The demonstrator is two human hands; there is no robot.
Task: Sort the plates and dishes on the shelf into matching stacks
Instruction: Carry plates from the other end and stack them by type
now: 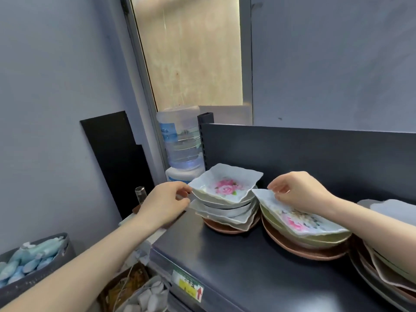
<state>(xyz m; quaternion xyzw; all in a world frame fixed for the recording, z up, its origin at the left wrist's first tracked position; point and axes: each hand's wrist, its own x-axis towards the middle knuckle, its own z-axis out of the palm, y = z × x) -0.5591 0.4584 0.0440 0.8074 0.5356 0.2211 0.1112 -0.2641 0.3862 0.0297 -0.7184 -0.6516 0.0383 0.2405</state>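
The left hand [167, 199] pinches a wavy corner of the glossy square floral dish [226, 186] atop the stack at the matte shelf [236, 266] left edge. The right hand [299, 191] pinches the neighbouring tilted dish [299, 219] by its corner.

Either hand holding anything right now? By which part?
Left hand pinches the left corner of the rose dish. Right hand curls at the far rim of the floral dish; grip unclear.
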